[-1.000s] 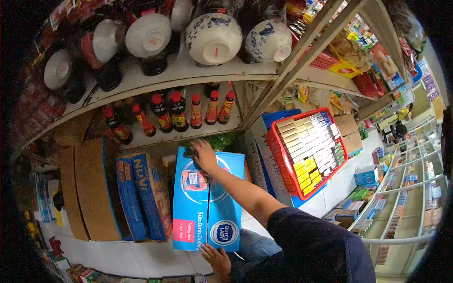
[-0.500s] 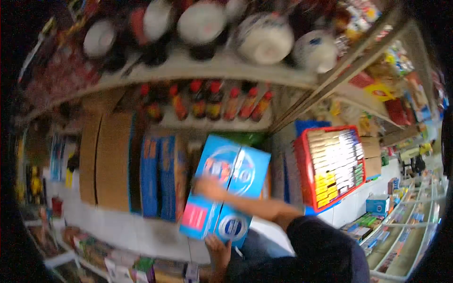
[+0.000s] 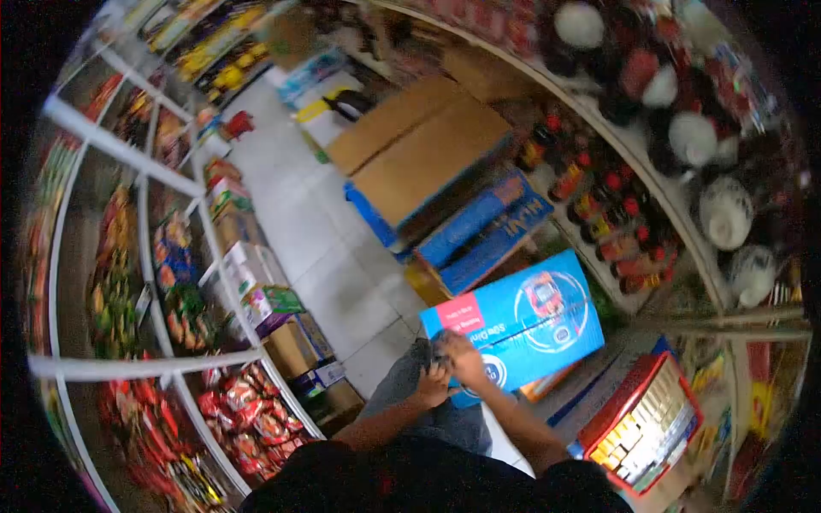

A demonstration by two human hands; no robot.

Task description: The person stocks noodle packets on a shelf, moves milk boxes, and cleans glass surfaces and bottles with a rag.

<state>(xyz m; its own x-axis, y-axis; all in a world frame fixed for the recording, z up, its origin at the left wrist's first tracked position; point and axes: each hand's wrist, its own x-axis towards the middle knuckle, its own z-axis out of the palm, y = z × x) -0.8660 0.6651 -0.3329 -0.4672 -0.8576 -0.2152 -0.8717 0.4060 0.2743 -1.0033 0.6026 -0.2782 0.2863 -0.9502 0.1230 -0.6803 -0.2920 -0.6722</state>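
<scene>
A blue cardboard carton (image 3: pixel 547 312) with a pink panel and round printed emblems sits in front of me, its near end by my knees. My right hand (image 3: pixel 463 361) is closed over the near end of the carton, fingers curled. Close against it, my left hand (image 3: pixel 434 386) is also closed, at the carton's near corner. A small dark shape shows about the fingers of both hands; blur hides what it is. My grey trouser leg (image 3: pixel 398 376) is just under the hands.
Brown cartons (image 3: pixel 428 150) and blue cartons (image 3: pixel 487 231) stand beyond. Sauce bottles (image 3: pixel 611 205) and bowls (image 3: pixel 727 214) line the right shelves. A red crate (image 3: pixel 641 423) of small packs stands at right. Shelves of packets (image 3: pixel 175 282) run along the left, beside the tiled floor (image 3: pixel 329 231).
The view has swung to the left. My right hand has come from the middle of the carton's top to its near end, beside my left hand.
</scene>
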